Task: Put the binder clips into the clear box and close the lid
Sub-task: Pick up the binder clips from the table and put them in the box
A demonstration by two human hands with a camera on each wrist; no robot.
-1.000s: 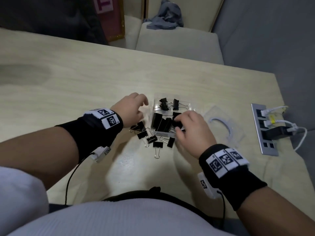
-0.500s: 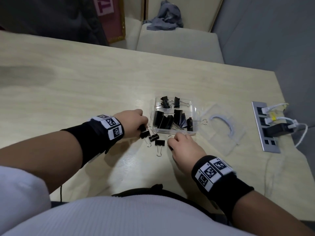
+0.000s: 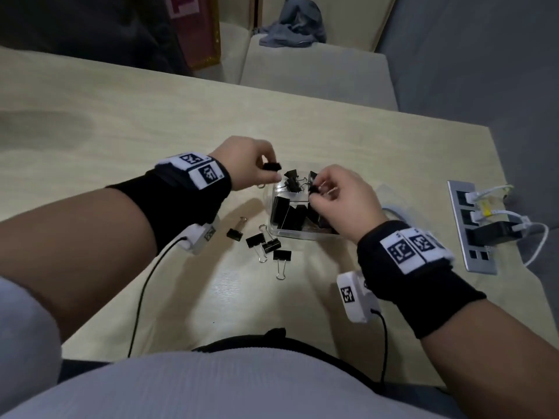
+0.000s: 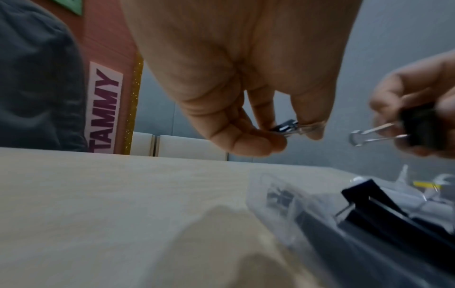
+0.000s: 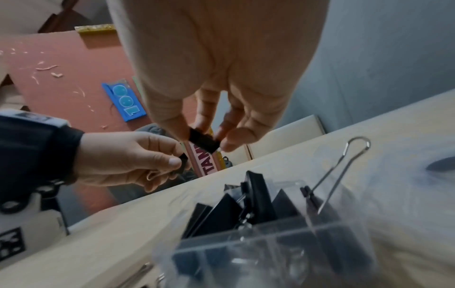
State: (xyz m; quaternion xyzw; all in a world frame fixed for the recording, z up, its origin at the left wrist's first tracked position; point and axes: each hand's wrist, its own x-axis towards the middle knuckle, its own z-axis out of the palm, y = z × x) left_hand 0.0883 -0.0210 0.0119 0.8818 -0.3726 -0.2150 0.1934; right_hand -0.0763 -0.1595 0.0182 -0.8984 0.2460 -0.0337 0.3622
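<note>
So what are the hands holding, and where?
Each pinches one clip over the box. The left hand holds its clip by the black body; the right hand does likewise with its clip.

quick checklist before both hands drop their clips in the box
1. Left hand pinches a binder clip: ok.
2. Right hand pinches its clip: ok.
3. Clear box open, lid off: ok.
4. Both held clips over the box: right ok, left at its edge, cannot tell.
5. Room left inside: cannot tell.
6. All clips collected: not ok, four loose clips lie on the table.
</note>
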